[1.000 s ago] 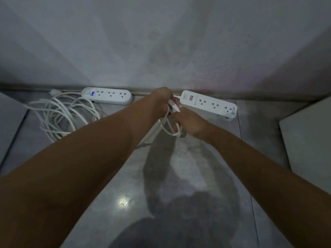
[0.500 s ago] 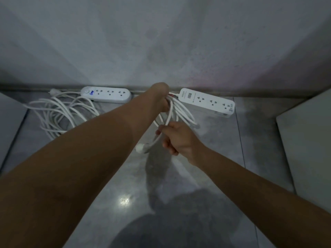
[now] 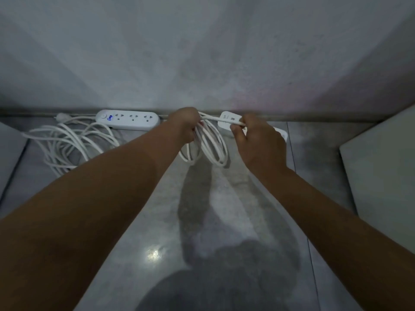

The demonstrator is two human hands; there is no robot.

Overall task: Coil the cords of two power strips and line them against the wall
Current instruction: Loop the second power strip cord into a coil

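A white power strip [image 3: 129, 119] lies along the foot of the wall at the left, its white cord [image 3: 71, 142] in a loose heap on the floor beside it. A second white power strip [image 3: 226, 121] lies at the wall further right, mostly hidden behind my right hand. My left hand [image 3: 186, 124] grips a bundle of white cord loops [image 3: 211, 147] that hang down from it. My right hand [image 3: 253, 138] pinches the free end of that cord and holds it stretched across from the left hand.
The grey wall [image 3: 202, 52] meets a glossy grey tiled floor [image 3: 157, 221]. Pale flat surfaces stand at the right edge [image 3: 381, 176] and the left edge [image 3: 9, 149]. My shadow falls across the floor in front.
My right hand has risen from below the loops up to the level of the left hand, carrying the cord end to the right. The hanging loops have gathered under my left hand.
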